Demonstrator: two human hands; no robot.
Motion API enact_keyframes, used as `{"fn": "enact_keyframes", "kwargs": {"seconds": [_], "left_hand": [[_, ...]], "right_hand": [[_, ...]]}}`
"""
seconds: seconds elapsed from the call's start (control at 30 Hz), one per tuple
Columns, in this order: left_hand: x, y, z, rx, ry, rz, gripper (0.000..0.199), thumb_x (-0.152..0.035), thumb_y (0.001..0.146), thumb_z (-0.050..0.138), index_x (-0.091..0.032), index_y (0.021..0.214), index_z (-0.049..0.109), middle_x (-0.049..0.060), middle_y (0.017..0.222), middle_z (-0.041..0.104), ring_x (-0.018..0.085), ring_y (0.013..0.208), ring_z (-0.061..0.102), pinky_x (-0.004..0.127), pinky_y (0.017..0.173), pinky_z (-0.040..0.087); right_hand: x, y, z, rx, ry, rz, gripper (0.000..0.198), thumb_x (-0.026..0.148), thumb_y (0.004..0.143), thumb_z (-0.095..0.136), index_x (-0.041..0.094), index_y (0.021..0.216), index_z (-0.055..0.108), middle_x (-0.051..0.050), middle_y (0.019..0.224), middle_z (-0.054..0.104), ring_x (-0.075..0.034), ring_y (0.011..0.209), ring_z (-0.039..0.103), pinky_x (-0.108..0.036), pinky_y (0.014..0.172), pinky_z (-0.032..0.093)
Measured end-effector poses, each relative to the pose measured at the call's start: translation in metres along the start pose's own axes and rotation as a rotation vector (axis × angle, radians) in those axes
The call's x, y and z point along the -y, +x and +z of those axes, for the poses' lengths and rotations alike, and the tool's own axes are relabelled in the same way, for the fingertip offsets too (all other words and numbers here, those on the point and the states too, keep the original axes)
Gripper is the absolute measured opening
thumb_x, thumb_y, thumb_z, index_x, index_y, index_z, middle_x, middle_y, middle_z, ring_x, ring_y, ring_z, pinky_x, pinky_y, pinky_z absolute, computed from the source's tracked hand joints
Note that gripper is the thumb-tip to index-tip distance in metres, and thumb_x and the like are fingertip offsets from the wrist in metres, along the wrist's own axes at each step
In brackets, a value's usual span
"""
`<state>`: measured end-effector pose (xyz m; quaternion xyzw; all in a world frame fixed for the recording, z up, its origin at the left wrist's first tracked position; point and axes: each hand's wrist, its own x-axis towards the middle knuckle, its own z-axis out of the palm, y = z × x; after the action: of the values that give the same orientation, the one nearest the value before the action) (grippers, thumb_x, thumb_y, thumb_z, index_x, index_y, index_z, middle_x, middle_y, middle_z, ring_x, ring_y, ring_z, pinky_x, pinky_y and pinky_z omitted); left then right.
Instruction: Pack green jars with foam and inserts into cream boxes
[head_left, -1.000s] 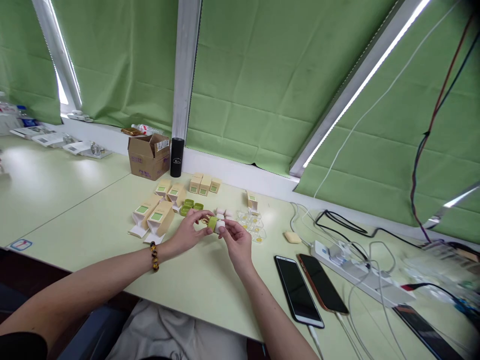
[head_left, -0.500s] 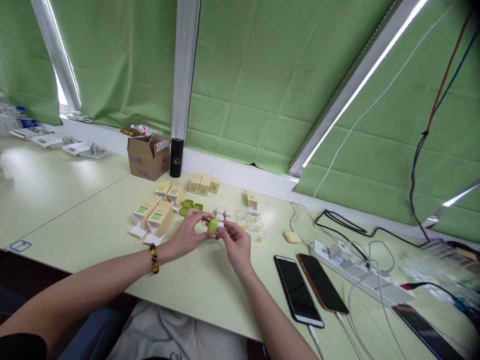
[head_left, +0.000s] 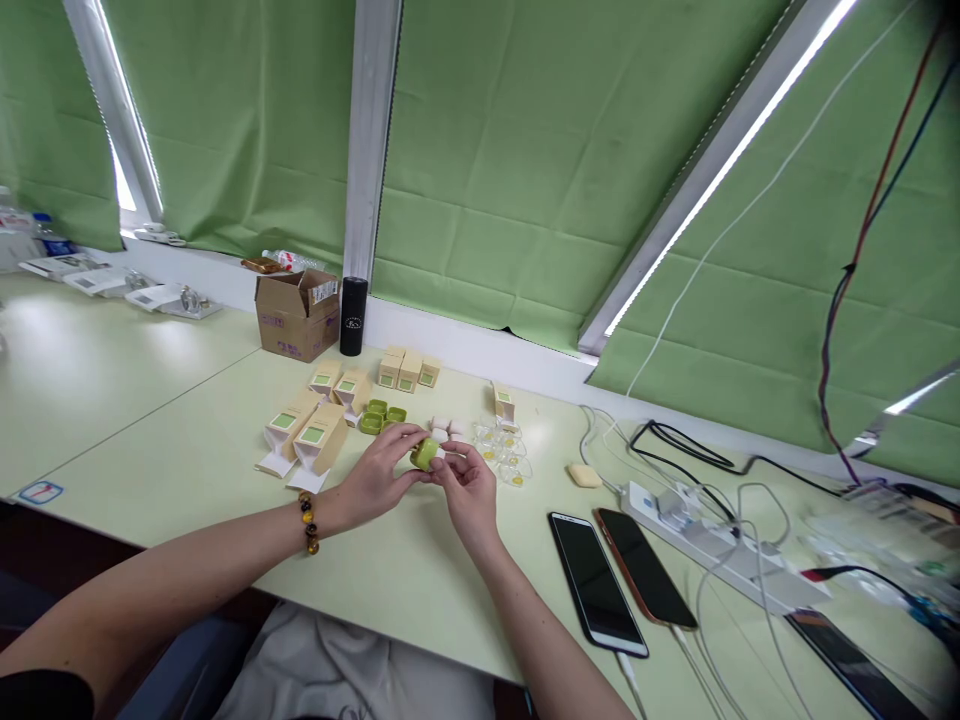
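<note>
My left hand (head_left: 377,482) grips a small green case cover (head_left: 424,455) between thumb and fingers, above the table. From the right, my right hand (head_left: 471,492) pinches a small white case (head_left: 441,453) against the cover; fingers hide much of it, so how deep it sits inside I cannot tell. Just behind the hands lie several pale pinkish-white small cases (head_left: 448,428). More green covers (head_left: 372,421) form a group beyond my left hand. Several clear packs with yellow dots (head_left: 504,455) are spread right of my right hand.
Kraft paper boxes (head_left: 319,440) lie at the left, with more boxes (head_left: 406,370) behind. A cardboard carton (head_left: 297,315) and black bottle (head_left: 352,317) stand by the wall. On the right are phones (head_left: 598,583), a power strip (head_left: 712,548) and loose cables.
The green cover has turned and tilted in my hands, and less of the white case shows now. Both hands have shifted slightly; the things on the table stay put.
</note>
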<state>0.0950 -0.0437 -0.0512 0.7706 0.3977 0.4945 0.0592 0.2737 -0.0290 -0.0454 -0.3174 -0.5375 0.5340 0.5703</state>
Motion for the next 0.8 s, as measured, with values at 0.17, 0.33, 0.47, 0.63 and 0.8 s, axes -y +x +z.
{"fn": "enact_keyframes", "kwargs": {"seconds": [0.17, 0.33, 0.47, 0.63, 0.8], "left_hand": [[-0.007, -0.001, 0.0, 0.018, -0.069, -0.089, 0.049, -0.032, 0.1, 0.066, -0.024, 0.146, 0.05, 0.013, 0.138, 0.063, 0.028, 0.128, 0.063, 0.046, 0.108, 0.056], [-0.016, 0.001, -0.002, 0.014, -0.187, -0.193, 0.046, -0.038, 0.1, 0.065, -0.022, 0.141, 0.05, 0.014, 0.135, 0.064, 0.026, 0.119, 0.065, 0.043, 0.103, 0.057], [-0.013, 0.003, 0.0, 0.006, -0.326, -0.271, 0.046, -0.038, 0.102, 0.061, -0.022, 0.144, 0.049, 0.015, 0.136, 0.061, 0.025, 0.113, 0.066, 0.04, 0.098, 0.057], [-0.006, 0.006, 0.005, 0.021, -0.561, -0.381, 0.051, -0.047, 0.102, 0.061, -0.019, 0.144, 0.052, 0.014, 0.123, 0.066, 0.023, 0.106, 0.066, 0.036, 0.092, 0.057], [-0.009, 0.009, 0.006, 0.066, -0.75, -0.438, 0.058, -0.055, 0.097, 0.066, -0.017, 0.139, 0.06, 0.012, 0.114, 0.069, 0.023, 0.106, 0.066, 0.036, 0.092, 0.056]], "right_hand": [[0.003, -0.003, 0.001, 0.005, 0.018, 0.006, 0.047, 0.049, 0.08, 0.087, 0.025, 0.105, 0.056, 0.002, 0.074, 0.076, -0.019, 0.067, 0.076, -0.037, 0.07, 0.068], [0.006, -0.005, 0.003, 0.062, -0.011, -0.033, 0.044, 0.048, 0.084, 0.084, 0.026, 0.106, 0.053, 0.001, 0.078, 0.077, -0.019, 0.071, 0.076, -0.038, 0.077, 0.067], [0.004, -0.007, 0.003, 0.1, -0.076, -0.08, 0.044, 0.043, 0.085, 0.082, 0.025, 0.115, 0.055, -0.004, 0.093, 0.08, -0.021, 0.084, 0.078, -0.04, 0.083, 0.066], [-0.002, -0.008, -0.003, 0.092, -0.335, -0.204, 0.038, 0.034, 0.091, 0.074, 0.026, 0.124, 0.054, -0.003, 0.094, 0.079, -0.02, 0.085, 0.076, -0.038, 0.085, 0.064], [-0.002, -0.006, -0.01, 0.016, -0.783, -0.577, 0.031, 0.029, 0.095, 0.069, 0.024, 0.125, 0.062, -0.003, 0.09, 0.07, -0.017, 0.07, 0.066, -0.033, 0.066, 0.061]]}}
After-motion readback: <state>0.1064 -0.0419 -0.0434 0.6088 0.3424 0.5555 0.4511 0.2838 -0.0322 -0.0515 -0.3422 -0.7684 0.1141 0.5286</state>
